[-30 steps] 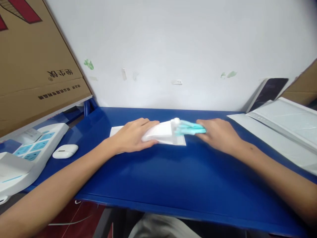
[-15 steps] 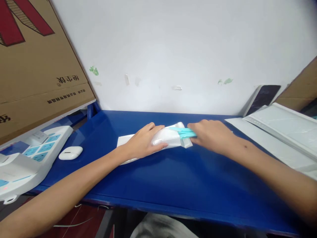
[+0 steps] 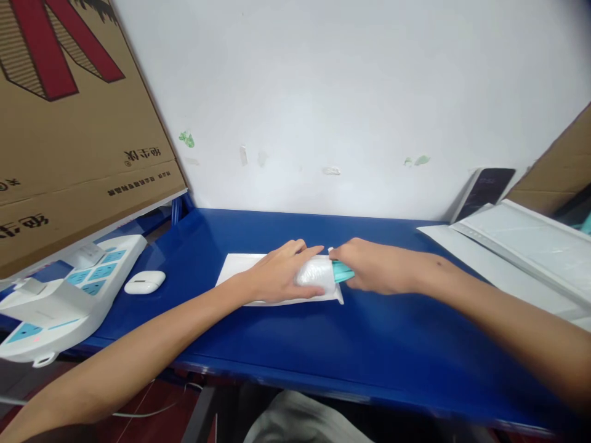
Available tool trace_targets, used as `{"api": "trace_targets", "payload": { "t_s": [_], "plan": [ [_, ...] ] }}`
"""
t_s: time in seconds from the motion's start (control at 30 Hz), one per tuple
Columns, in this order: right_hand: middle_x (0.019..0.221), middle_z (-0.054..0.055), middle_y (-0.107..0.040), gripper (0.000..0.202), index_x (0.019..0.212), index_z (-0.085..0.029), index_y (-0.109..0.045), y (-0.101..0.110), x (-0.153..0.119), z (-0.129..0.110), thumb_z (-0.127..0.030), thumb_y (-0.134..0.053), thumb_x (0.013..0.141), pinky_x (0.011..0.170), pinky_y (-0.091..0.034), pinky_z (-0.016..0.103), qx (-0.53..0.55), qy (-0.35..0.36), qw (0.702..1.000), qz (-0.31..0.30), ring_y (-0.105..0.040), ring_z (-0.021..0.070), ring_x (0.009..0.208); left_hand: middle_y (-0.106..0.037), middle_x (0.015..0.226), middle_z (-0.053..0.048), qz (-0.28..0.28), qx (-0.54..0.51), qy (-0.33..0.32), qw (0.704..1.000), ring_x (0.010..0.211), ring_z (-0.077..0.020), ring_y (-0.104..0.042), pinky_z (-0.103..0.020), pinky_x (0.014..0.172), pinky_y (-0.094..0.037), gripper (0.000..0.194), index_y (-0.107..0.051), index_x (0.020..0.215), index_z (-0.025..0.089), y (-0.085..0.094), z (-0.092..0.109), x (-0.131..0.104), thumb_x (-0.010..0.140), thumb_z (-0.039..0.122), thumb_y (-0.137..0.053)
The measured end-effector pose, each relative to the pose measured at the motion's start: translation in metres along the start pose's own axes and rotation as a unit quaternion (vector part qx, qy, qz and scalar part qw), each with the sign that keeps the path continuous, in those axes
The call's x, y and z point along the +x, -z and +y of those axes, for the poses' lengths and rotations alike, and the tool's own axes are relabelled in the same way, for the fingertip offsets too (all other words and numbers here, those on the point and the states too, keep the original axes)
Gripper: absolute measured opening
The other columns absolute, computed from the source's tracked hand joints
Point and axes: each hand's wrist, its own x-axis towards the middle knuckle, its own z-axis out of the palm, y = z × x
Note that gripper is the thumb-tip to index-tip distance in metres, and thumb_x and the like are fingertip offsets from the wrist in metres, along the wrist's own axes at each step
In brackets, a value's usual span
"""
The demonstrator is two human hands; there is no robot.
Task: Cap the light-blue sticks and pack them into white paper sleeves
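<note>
A white plastic packet (image 3: 318,274) with a bulging, shiny middle lies on the blue table. My left hand (image 3: 281,271) grips it from above, thumb on the near side and fingers on the far side. From the packet's right end sticks a turquoise folded thing (image 3: 342,271), soft-looking, its kind unclear. My right hand (image 3: 369,264) is closed around the outer end of this turquoise piece, and its fingertips are hidden. The packet's flat left part (image 3: 237,266) shows beyond my left wrist.
At the left stand a white power strip (image 3: 113,277) with plugs in it and a white earbud case (image 3: 144,282). A large cardboard box (image 3: 83,135) rises behind them. To the right are a propped phone (image 3: 484,192) and white panels (image 3: 530,246). A white wall (image 3: 300,111) backs the table.
My right hand has shifted slightly left and down, closer to my left hand. Less of the turquoise piece shows, and the packet lies flatter. The camera view has shifted a little.
</note>
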Motion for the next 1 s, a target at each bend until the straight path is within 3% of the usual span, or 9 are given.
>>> {"api": "trace_targets", "payload": {
  "t_s": [0.13,0.23,0.3,0.43,0.57,0.7,0.87,0.93,1.0],
  "plan": [
    [0.069,0.0,-0.063,0.008,0.076,-0.021,-0.06,0.008,-0.003,0.001,-0.016,-0.058,0.082,0.053,-0.034,0.027,0.052,0.052,0.997,0.001,-0.054,0.0129,0.056,-0.059,0.118,-0.012,-0.031,-0.039,-0.012,0.999,0.107,-0.0312,-0.055,-0.04,0.089,-0.045,0.087,-0.044,0.147,0.022,0.003,-0.002,-0.001,0.08,0.072,-0.067],
    [0.072,-0.001,-0.065,0.005,0.088,-0.023,-0.064,0.011,-0.003,0.009,-0.024,-0.06,0.085,0.052,-0.033,0.027,0.05,0.026,0.998,0.025,-0.054,0.0138,0.058,-0.06,0.119,-0.011,-0.066,-0.069,-0.027,0.995,0.105,-0.0317,-0.057,-0.038,0.084,-0.046,0.098,-0.046,0.143,0.024,0.006,-0.004,0.0,0.065,0.073,-0.079],
    [0.076,-0.001,-0.067,0.016,0.101,-0.024,-0.064,0.014,-0.003,0.013,-0.026,-0.061,0.085,0.053,-0.035,0.026,0.078,0.03,0.996,0.025,-0.056,0.0143,0.06,-0.061,0.118,-0.01,-0.075,-0.078,-0.02,0.994,0.103,-0.0312,-0.059,-0.038,0.083,-0.047,0.093,-0.049,0.139,0.022,0.008,-0.005,0.001,0.064,0.066,-0.082],
    [0.095,0.002,-0.071,0.032,0.109,-0.023,-0.061,0.034,0.0,0.012,-0.021,-0.064,0.077,0.057,-0.041,0.025,0.125,0.061,0.99,0.032,-0.061,0.0149,0.07,-0.064,0.119,-0.01,-0.036,-0.136,0.008,0.99,0.103,-0.0295,-0.061,-0.04,0.085,-0.049,0.067,-0.055,0.127,0.02,0.018,-0.005,0.009,0.072,0.048,-0.08],
    [0.102,0.004,-0.071,0.039,0.115,-0.022,-0.064,0.072,0.002,-0.002,-0.021,-0.064,0.077,0.063,-0.047,0.026,0.107,0.099,0.986,0.075,-0.065,0.0181,0.078,-0.064,0.125,-0.012,0.025,-0.267,-0.023,0.963,0.105,-0.0302,-0.063,-0.041,0.087,-0.051,0.067,-0.051,0.132,0.017,0.036,-0.007,0.019,0.077,0.049,-0.075],
    [0.117,0.003,-0.066,0.038,0.125,-0.025,-0.063,0.104,0.002,-0.016,-0.031,-0.058,0.088,0.082,-0.052,0.033,0.086,0.156,0.956,0.235,-0.065,0.0231,0.102,-0.063,0.128,-0.013,0.14,-0.358,-0.035,0.922,0.114,-0.0348,-0.062,-0.045,0.094,-0.051,0.078,-0.049,0.138,0.016,0.052,-0.012,0.025,0.076,0.057,-0.073],
    [0.132,0.006,-0.059,0.032,0.125,-0.019,-0.059,0.109,-0.002,-0.02,-0.037,-0.054,0.099,0.095,-0.048,0.033,0.136,0.217,0.854,0.452,-0.057,0.0205,0.118,-0.066,0.124,-0.012,0.248,-0.378,-0.026,0.892,0.113,-0.0371,-0.063,-0.047,0.09,-0.054,0.084,-0.047,0.14,0.018,0.062,-0.014,0.03,0.075,0.069,-0.066],
    [0.118,0.005,-0.063,0.031,0.118,-0.016,-0.061,0.105,-0.004,-0.017,-0.04,-0.054,0.1,0.088,-0.049,0.031,0.174,0.217,0.816,0.508,-0.06,0.0182,0.107,-0.065,0.125,-0.014,0.271,-0.362,-0.02,0.892,0.115,-0.0387,-0.063,-0.048,0.09,-0.055,0.089,-0.045,0.141,0.017,0.064,-0.013,0.032,0.075,0.075,-0.063],
    [0.087,0.0,-0.062,0.027,0.105,-0.017,-0.064,0.099,-0.004,-0.013,-0.041,-0.053,0.1,0.075,-0.048,0.03,0.215,0.174,0.788,0.55,-0.061,0.0152,0.083,-0.061,0.134,-0.016,0.245,-0.339,-0.032,0.908,0.124,-0.0405,-0.058,-0.05,0.095,-0.054,0.097,-0.041,0.146,0.016,0.063,-0.01,0.032,0.075,0.08,-0.059]
  ]
}}
